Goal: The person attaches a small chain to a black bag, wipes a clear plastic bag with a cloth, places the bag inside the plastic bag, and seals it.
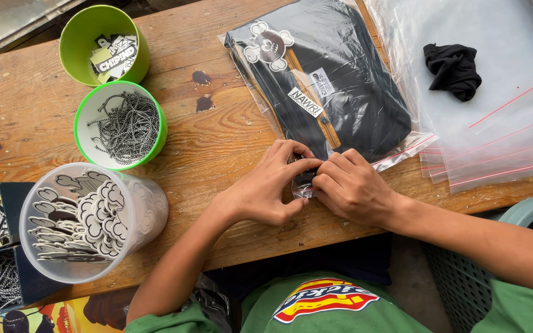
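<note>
At the front edge of the wooden table point(217, 154), a little right of its middle, both hands met on the near end of a clear bag holding a folded black garment point(334, 92). The left hand point(266, 188) and the right hand point(353, 188) each had fingers curled and pressed together, pinching the bag's open strip between thumb and fingertips. The step in hand looked like sealing the bag; the next move would likely call for pressing along the rest of the strip toward the right. The bag's long axis ran from the front edge toward the far right corner, its mouth nearest the person. Well left stood three cups; spare clear bags point(495, 123) lay at the right edge.
</note>
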